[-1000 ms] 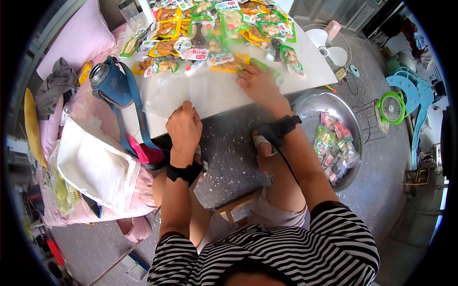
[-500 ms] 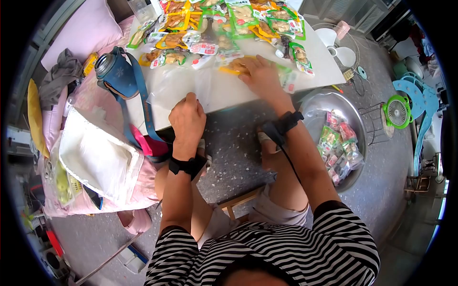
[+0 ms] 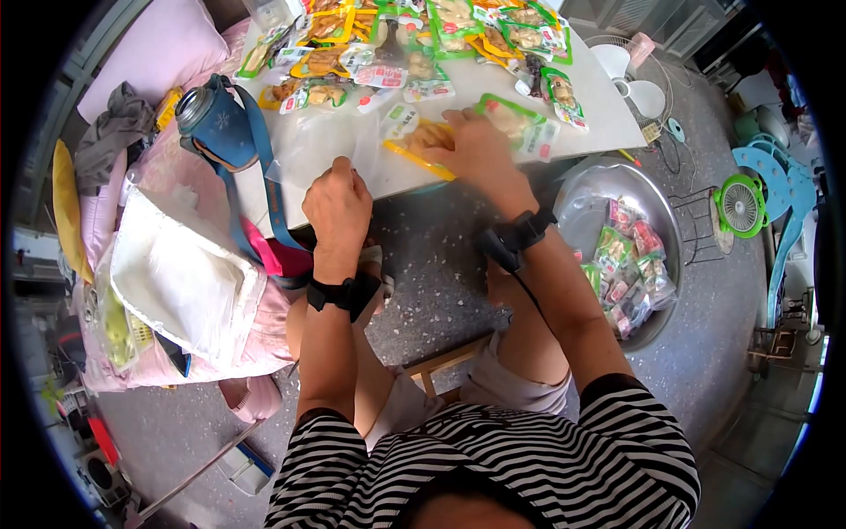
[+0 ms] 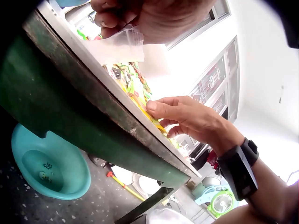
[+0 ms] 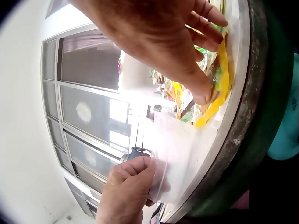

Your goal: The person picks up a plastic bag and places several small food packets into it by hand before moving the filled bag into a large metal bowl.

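My left hand [image 3: 337, 207] pinches the edge of a clear plastic bag [image 5: 176, 151] at the table's front edge. The bag lies flat and see-through on the white tabletop [image 3: 604, 132]. My right hand [image 3: 485, 157] holds a yellow-edged food packet [image 3: 427, 141], its thumb pressed on the packet in the right wrist view. Just right of that hand lies a green-edged packet [image 3: 522, 125] with pale contents. Farther back, several yellow- and green-edged packets [image 3: 454, 18] are heaped on the table.
A blue bottle [image 3: 216, 132] with a strap stands left of the bag. Right of my legs is a metal basin [image 3: 663, 198] holding wrapped packets [image 3: 612, 251]. A teal basin [image 4: 79, 184] sits under the table. A white lined box [image 3: 181, 291] rests on the pink bedding at left.
My right hand has drawn the yellow-edged packet left and nearer, toward the bag. The green-edged packet now shows right of the hand. My left hand stays at the bag's edge.
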Demonstrator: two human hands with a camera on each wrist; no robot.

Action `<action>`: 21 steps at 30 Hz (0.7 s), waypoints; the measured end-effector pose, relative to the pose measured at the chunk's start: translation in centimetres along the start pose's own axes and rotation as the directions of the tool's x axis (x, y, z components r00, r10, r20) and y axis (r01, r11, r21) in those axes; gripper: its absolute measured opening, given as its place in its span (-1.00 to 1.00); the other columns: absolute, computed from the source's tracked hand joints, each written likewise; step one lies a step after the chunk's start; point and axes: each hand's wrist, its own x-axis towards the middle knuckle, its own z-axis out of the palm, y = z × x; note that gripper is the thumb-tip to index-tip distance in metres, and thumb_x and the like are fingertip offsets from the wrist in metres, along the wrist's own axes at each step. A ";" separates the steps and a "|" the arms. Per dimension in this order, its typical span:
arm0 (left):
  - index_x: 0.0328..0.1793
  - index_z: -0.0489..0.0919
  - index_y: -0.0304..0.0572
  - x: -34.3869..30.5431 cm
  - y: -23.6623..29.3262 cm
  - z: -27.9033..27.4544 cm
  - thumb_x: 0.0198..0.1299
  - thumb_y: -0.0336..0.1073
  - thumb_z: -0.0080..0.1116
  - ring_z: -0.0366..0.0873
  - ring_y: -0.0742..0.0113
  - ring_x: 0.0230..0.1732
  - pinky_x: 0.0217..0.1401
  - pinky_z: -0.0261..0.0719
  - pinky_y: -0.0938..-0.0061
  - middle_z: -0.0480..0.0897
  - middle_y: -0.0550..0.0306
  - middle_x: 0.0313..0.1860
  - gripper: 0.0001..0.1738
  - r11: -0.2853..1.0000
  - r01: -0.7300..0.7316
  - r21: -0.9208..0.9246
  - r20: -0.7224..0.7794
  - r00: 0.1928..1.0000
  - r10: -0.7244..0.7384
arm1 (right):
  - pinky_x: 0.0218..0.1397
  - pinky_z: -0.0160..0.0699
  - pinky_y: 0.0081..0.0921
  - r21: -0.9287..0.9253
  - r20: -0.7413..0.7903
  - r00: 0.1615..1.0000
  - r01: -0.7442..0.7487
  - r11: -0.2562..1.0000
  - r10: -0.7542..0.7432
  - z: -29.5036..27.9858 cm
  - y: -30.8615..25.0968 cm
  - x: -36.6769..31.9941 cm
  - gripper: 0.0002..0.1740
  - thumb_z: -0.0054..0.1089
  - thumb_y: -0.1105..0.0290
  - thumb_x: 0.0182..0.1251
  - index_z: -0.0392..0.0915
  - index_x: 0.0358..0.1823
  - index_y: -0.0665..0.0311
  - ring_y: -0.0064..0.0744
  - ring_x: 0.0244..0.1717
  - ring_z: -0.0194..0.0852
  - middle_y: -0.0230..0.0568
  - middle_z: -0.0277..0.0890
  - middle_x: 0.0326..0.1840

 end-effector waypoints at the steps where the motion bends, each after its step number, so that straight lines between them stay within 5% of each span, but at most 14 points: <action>1: -0.35 0.51 -0.22 0.0 0.1 0.1 0.09 -0.41 0.14 0.57 -0.20 -0.46 -0.41 0.48 0.03 0.58 -0.16 -0.56 -0.94 1.000 0.000 0.000 0.002 1.000 0.000 | -0.17 0.57 -0.19 -0.015 0.055 0.997 -0.062 0.998 0.062 -0.2 -0.5 0.1 -0.48 0.37 0.01 0.03 0.49 -0.23 0.33 0.00 -0.21 0.59 -0.02 0.56 -0.36; 3: -0.36 0.51 -0.22 0.0 0.2 0.2 0.09 -0.41 0.14 0.57 -0.20 -0.46 -0.41 0.48 0.02 0.58 -0.16 -0.56 -0.94 1.000 0.002 0.002 0.007 1.000 -0.002 | -0.20 0.59 -0.19 -0.051 0.163 0.969 -0.181 0.982 0.187 -0.6 -1.7 0.4 -0.46 0.36 -0.01 0.04 0.48 -0.22 0.34 0.01 -0.27 0.61 0.01 0.57 -0.39; 9: -0.38 0.50 -0.22 0.1 0.0 0.1 0.08 -0.40 0.13 0.57 -0.21 -0.44 -0.40 0.49 0.02 0.58 -0.17 -0.55 -0.93 1.000 0.008 0.019 0.000 1.000 -0.008 | -0.24 0.61 -0.18 0.016 0.094 0.975 -0.202 0.979 0.200 1.8 -1.2 -0.1 -0.53 0.32 0.04 0.10 0.48 -0.28 0.34 0.00 -0.40 0.62 -0.04 0.60 -0.49; 12: -0.38 0.50 -0.22 0.1 -0.1 0.1 0.08 -0.40 0.13 0.57 -0.21 -0.44 -0.40 0.49 0.01 0.59 -0.17 -0.55 -0.93 1.000 0.009 0.012 0.002 1.000 -0.009 | -0.11 0.60 -0.18 0.010 0.120 0.969 -0.217 0.976 0.214 -1.1 -1.5 1.1 -0.44 0.34 0.03 0.08 0.49 -0.12 0.39 0.04 -0.24 0.61 0.03 0.61 -0.33; 15: -0.39 0.50 -0.22 0.1 0.0 0.1 0.08 -0.40 0.13 0.57 -0.21 -0.44 -0.40 0.49 0.01 0.59 -0.17 -0.55 -0.93 1.000 0.011 0.019 0.018 1.000 -0.011 | 0.04 0.54 -0.17 -0.009 -0.202 0.951 0.238 0.971 -0.235 1.2 0.8 1.9 -0.21 0.41 -0.02 -0.03 0.42 0.10 0.45 0.06 -0.03 0.54 0.09 0.58 -0.12; 18: -0.39 0.50 -0.23 -0.1 0.1 0.3 0.08 -0.41 0.13 0.57 -0.21 -0.44 -0.40 0.50 0.01 0.58 -0.18 -0.56 -0.93 1.000 0.004 0.010 0.013 1.000 -0.004 | 0.13 0.48 -0.19 0.025 0.177 0.982 0.055 0.998 -0.059 1.5 -0.1 2.4 0.01 0.47 -0.04 -0.17 0.31 0.26 0.46 0.09 0.10 0.44 0.12 0.51 0.05; 21: -0.41 0.49 -0.24 0.0 0.1 0.2 0.07 -0.41 0.13 0.57 -0.21 -0.45 -0.40 0.50 0.02 0.57 -0.19 -0.57 -0.92 1.000 0.012 0.018 0.021 1.000 -0.012 | 0.12 0.49 -0.23 0.167 0.317 0.946 -0.133 0.977 0.075 0.4 -0.4 3.0 -0.07 0.49 -0.03 -0.22 0.41 0.16 0.43 0.09 0.04 0.48 0.10 0.54 0.04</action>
